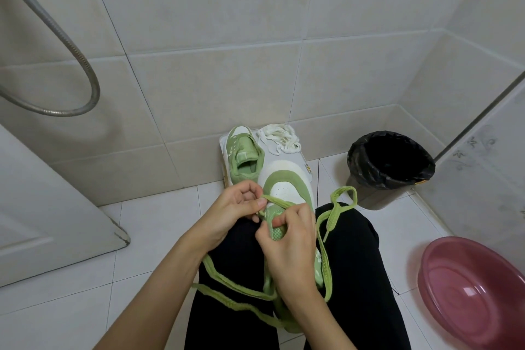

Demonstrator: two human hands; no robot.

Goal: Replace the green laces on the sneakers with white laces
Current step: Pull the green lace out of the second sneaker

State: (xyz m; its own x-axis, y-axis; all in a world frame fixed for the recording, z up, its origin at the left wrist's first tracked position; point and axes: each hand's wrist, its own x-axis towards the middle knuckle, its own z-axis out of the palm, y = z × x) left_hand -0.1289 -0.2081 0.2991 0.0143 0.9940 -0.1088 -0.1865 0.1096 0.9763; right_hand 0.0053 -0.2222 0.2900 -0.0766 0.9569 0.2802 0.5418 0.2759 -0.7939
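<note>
A green and white sneaker (287,187) rests on my lap, toe pointing away. My left hand (238,207) pinches the green lace (326,236) at the lowest eyelets near the toe. My right hand (289,247) grips the sneaker's tongue and upper. Loose ends of the green lace trail over both black-trousered knees. The second green sneaker (244,156) stands on a white box (304,162) against the wall, with no lace visible in it. A pile of white laces (279,138) lies on the box beside it.
A bin (389,167) lined with a black bag stands to the right of the box. A pink basin (480,290) sits on the floor at lower right. A metal shower hose (71,48) hangs at left, above a white door panel (42,221).
</note>
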